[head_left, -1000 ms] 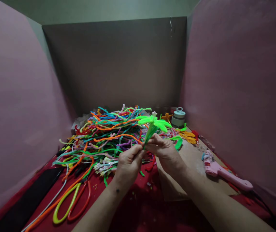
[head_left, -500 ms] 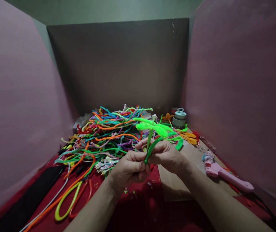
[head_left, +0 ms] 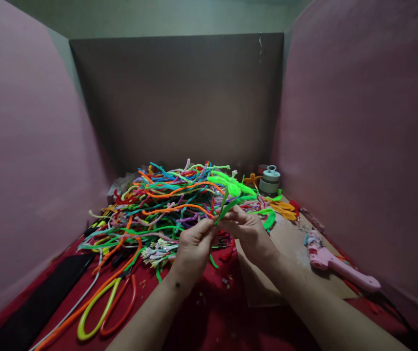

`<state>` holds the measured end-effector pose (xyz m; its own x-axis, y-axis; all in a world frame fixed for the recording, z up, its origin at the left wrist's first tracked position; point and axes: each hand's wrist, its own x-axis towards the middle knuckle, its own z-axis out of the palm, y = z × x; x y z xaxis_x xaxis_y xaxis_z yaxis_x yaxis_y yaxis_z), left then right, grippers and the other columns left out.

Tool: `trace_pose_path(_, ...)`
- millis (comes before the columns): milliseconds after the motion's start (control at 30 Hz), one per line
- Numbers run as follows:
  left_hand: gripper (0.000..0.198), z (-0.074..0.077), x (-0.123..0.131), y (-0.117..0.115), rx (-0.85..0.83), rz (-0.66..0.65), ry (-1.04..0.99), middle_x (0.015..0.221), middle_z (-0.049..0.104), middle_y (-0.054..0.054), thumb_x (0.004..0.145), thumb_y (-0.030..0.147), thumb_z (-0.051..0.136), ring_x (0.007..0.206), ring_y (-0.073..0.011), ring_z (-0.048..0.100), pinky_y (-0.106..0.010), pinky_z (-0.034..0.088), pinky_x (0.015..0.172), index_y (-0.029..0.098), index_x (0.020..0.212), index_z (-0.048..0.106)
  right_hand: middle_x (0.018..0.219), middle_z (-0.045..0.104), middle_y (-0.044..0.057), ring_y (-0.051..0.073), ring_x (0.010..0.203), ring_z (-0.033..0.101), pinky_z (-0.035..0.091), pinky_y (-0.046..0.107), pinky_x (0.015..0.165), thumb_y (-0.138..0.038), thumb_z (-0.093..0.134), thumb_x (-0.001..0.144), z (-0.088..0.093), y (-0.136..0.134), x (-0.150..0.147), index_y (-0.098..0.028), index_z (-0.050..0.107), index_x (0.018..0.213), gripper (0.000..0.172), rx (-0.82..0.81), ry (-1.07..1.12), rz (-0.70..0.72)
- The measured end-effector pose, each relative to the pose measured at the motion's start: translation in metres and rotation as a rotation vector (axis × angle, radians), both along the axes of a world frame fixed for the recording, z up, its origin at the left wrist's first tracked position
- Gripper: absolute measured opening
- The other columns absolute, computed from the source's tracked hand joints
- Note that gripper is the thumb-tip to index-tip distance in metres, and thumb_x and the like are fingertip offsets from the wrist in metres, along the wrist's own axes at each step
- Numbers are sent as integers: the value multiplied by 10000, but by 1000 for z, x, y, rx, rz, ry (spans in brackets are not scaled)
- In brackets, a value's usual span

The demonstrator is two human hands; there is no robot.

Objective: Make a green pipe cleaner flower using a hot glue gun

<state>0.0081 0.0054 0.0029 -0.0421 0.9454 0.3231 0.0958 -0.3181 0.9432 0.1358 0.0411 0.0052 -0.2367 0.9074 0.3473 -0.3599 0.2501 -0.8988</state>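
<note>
A bright green pipe-cleaner flower (head_left: 233, 187) with looped petals, a pale centre and a green stem is held up in front of the pile. My left hand (head_left: 194, 243) pinches the lower end of its stem between thumb and fingers. Right beside it, my right hand (head_left: 247, 231) has its fingers closed around the stem and a green leaf (head_left: 230, 207) that angles up to the right. The two hands' fingertips meet at the stem, and the very bottom of it is hidden by them.
A big heap of coloured pipe cleaners (head_left: 172, 190) lies behind my hands. White stamen bundles (head_left: 159, 252) sit at its front. Yellow-and-red-handled pliers (head_left: 97, 317) lie front left. At right are a pink glue gun (head_left: 340, 268), cardboard (head_left: 292, 243) and a grey-green container (head_left: 269, 180).
The flower has turned and tipped slightly away, with its centre now showing more. Both hands have risen a little, and my left hand has rotated with its fingertips at the stem.
</note>
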Motion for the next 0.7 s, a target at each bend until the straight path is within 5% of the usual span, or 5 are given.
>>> trace_pose_path(167, 146, 7, -8, 1, -242, -342, -298, 527, 429, 42, 698, 289, 666, 438, -44, 302, -183, 219, 420, 147, 728, 648, 903, 552, 37, 177, 824, 513, 443, 291, 684, -293, 742, 627, 3, 0, 10, -227, 731, 732, 125, 97, -63, 147)
trace_pose_path(400, 202, -1, -22, 2, -316, -681, -306, 415, 411, 27, 670, 304, 671, 348, -56, 340, -209, 249, 375, 124, 590, 629, 733, 589, 9, 131, 636, 540, 458, 297, 615, -286, 715, 662, 7, -8, 15, -213, 717, 713, 89, 57, -93, 462)
trace_pose_path(533, 267, 4, -22, 2, -310, -619, -226, 422, 428, 22, 696, 367, 649, 345, -50, 330, -203, 222, 371, 121, 601, 611, 858, 599, 30, 137, 701, 545, 466, 292, 650, -259, 735, 637, 4, -6, 11, -204, 725, 690, 78, 50, -46, 319)
trace_pose_path(700, 192, 16, -16, 6, -175, -271, 42, 670, 579, 0, 733, 312, 624, 434, -56, 424, -184, 304, 402, 153, 839, 635, 874, 562, 20, 155, 816, 524, 438, 296, 753, -246, 731, 637, 3, 2, 8, -236, 736, 698, 62, 73, -1, 93)
